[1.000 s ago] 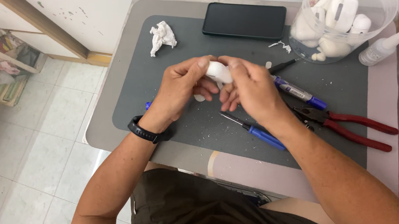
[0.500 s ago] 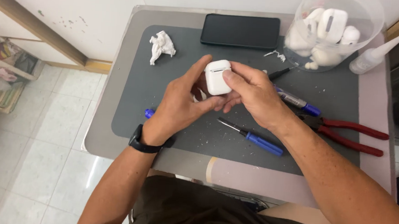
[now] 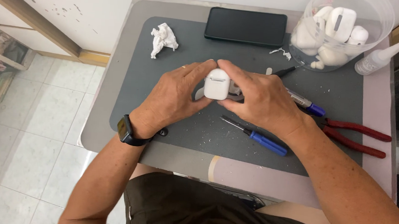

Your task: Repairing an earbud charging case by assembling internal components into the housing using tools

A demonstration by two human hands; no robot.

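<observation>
One head-worn camera looks steeply down, close over the small table [image 3: 120,52] and lap.

You hold a small white earbud charging case [image 3: 217,84] above the dark grey mat, pinched between your left hand [image 3: 175,96] and right hand [image 3: 262,99]. It stands upright, rounded-cornered, glossy, its lid seemingly closed, though your fingers hide both its sides.

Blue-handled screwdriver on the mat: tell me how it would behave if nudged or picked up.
The blue-handled screwdriver looks rigid, so it should lift without bending. Its round handle suggests it may roll on the flat grey mat if pushed sideways. It is slim, probably light.
</observation>
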